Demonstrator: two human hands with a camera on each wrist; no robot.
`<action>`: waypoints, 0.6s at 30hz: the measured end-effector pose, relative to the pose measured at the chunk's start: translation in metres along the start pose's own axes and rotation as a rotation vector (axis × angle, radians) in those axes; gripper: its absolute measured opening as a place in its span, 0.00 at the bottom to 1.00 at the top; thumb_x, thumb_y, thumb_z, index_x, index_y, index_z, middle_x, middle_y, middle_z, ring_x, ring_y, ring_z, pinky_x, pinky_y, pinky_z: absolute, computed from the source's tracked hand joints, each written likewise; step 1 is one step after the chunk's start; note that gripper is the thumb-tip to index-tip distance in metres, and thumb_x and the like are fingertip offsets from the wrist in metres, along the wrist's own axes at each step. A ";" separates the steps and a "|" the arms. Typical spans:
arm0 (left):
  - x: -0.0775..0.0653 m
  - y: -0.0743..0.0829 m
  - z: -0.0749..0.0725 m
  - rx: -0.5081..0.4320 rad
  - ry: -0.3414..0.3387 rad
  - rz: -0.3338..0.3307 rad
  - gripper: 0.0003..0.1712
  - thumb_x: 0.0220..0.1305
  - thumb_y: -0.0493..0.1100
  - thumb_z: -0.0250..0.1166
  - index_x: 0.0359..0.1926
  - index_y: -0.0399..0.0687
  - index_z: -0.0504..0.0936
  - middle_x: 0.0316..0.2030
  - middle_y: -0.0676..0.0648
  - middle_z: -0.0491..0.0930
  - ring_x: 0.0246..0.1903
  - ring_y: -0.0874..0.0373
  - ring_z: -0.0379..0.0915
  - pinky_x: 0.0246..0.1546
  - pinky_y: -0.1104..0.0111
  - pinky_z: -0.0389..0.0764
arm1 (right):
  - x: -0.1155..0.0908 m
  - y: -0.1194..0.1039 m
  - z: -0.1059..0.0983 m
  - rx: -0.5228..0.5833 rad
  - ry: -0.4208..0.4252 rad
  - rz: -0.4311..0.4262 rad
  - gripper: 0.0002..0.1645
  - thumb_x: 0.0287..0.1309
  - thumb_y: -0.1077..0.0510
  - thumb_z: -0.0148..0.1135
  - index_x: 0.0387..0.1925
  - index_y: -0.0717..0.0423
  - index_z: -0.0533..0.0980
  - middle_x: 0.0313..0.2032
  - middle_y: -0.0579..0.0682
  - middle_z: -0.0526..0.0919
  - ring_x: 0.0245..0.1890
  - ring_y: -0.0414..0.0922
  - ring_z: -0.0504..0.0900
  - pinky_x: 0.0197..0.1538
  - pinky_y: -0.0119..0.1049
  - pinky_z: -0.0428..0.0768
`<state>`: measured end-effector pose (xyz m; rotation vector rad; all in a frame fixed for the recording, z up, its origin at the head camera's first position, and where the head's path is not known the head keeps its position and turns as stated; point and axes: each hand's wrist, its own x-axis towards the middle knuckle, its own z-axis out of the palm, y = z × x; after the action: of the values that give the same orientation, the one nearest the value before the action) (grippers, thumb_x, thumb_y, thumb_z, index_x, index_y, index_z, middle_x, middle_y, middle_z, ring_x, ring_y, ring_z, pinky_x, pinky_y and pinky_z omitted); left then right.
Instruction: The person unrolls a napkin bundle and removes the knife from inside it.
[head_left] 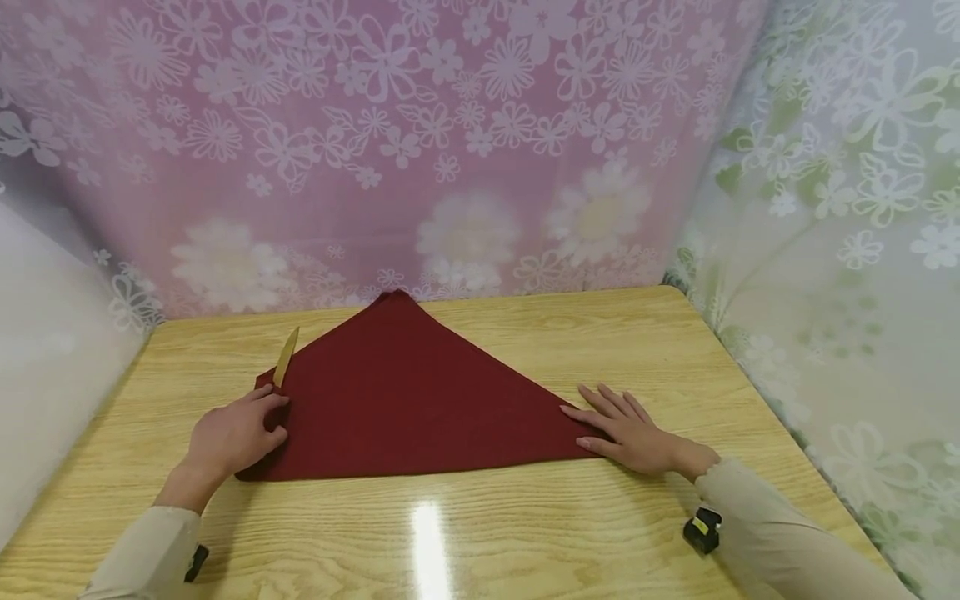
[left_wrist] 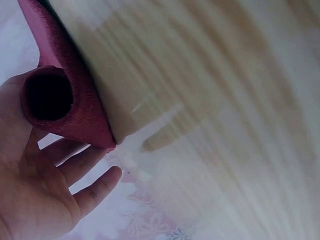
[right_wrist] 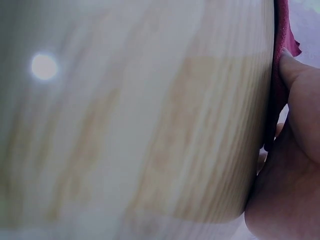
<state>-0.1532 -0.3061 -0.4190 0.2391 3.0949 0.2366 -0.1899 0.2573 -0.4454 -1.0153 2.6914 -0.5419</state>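
Note:
A dark red cloth (head_left: 420, 400) lies on the table in a triangle, its peak at the far edge. My left hand (head_left: 236, 429) holds the cloth's left end, which is turned over. In the left wrist view the cloth (left_wrist: 90, 107) curls into a hollow loop beside the thumb and fingers of the left hand (left_wrist: 40, 185). A narrow, pointed golden-tan piece (head_left: 285, 358), blade-like, sticks up beside the left fingers; its lower end is hidden. My right hand (head_left: 630, 433) rests with fingers spread on the right corner. The right wrist view shows its thumb (right_wrist: 292, 67) against the cloth.
The light wood-grain table (head_left: 525, 542) carries a bright glare near its front. A pink flowered curtain (head_left: 360, 208) hangs behind it, and a pale flowered one (head_left: 847, 333) is at the right. Small black devices (head_left: 702, 531) sit at both wrists.

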 end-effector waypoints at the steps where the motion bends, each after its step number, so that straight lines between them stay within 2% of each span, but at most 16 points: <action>1: 0.000 -0.001 0.000 -0.004 -0.003 -0.007 0.28 0.57 0.46 0.65 0.58 0.39 0.77 0.61 0.32 0.68 0.35 0.38 0.78 0.23 0.56 0.74 | 0.000 0.000 0.000 0.000 0.001 0.000 0.31 0.71 0.45 0.48 0.72 0.47 0.60 0.72 0.61 0.46 0.70 0.65 0.38 0.63 0.67 0.35; 9: 0.002 -0.005 0.000 -0.030 0.021 -0.033 0.27 0.56 0.47 0.67 0.56 0.42 0.79 0.60 0.34 0.70 0.43 0.34 0.75 0.26 0.53 0.76 | 0.000 -0.002 -0.002 0.005 -0.005 0.005 0.31 0.71 0.47 0.49 0.72 0.48 0.60 0.72 0.62 0.46 0.70 0.66 0.38 0.63 0.67 0.35; 18: 0.006 -0.009 -0.004 -0.062 0.008 -0.072 0.26 0.56 0.47 0.68 0.55 0.44 0.79 0.56 0.32 0.74 0.37 0.35 0.77 0.24 0.52 0.76 | 0.000 -0.003 0.000 0.017 0.044 -0.041 0.30 0.71 0.49 0.50 0.71 0.50 0.62 0.71 0.65 0.49 0.69 0.68 0.41 0.61 0.70 0.37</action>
<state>-0.1605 -0.3147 -0.4168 0.1250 3.0909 0.3314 -0.1880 0.2555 -0.4441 -1.0688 2.7043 -0.6003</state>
